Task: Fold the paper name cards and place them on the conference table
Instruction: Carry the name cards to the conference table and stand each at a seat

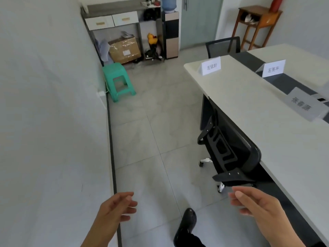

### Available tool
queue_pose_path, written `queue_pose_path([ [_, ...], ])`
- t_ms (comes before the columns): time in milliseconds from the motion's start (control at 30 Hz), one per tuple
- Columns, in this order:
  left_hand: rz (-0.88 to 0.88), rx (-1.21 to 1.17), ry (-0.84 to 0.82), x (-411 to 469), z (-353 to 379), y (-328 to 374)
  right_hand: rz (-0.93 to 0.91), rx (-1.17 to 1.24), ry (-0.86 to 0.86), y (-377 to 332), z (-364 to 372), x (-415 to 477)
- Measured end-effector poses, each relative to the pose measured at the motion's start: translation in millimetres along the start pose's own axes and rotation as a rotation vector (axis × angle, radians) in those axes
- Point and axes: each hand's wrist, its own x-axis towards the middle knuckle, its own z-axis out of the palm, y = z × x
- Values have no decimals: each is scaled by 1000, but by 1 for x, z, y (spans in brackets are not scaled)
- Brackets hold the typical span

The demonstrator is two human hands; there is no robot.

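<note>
Left hand [115, 205] and right hand [256, 205]: both held out low in front of the body, well apart, palms turned inward, fingers loosely curled, holding nothing. Below and between them, a black shoe [187, 221] on the pale tiled floor [142, 139]. Just beyond the right hand, a black office chair [231, 150] pushed in against the edge of the conference table [258, 125]. On the table, three folded name cards: the first card [211, 65] upright on the pale top near the far corner; the second card [273, 68] upright on the dark middle strip [247, 58]; the third card [302, 104] nearer along that strip, its printed face slanted and in shade. At the table's far end, a second chair [222, 46]. By the left wall [44, 104], a green stool [118, 81]; behind it, a cardboard box [124, 49] under a desk [114, 18].
</note>
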Motion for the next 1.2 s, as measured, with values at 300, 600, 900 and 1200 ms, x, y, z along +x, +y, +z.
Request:
queue_pose_path([
  [300,132,22,43,156,-1,144,-58,5,-53,-108,51,196],
  [600,16,-41,45,318,-14,196,-88,-47,-120,-175,126,356],
  [900,139,21,-40,527,-45,334,21,14,49,-230,193,509],
  [1200,163,155,-256,686,28,443,105,106,243,-250,198,633],
])
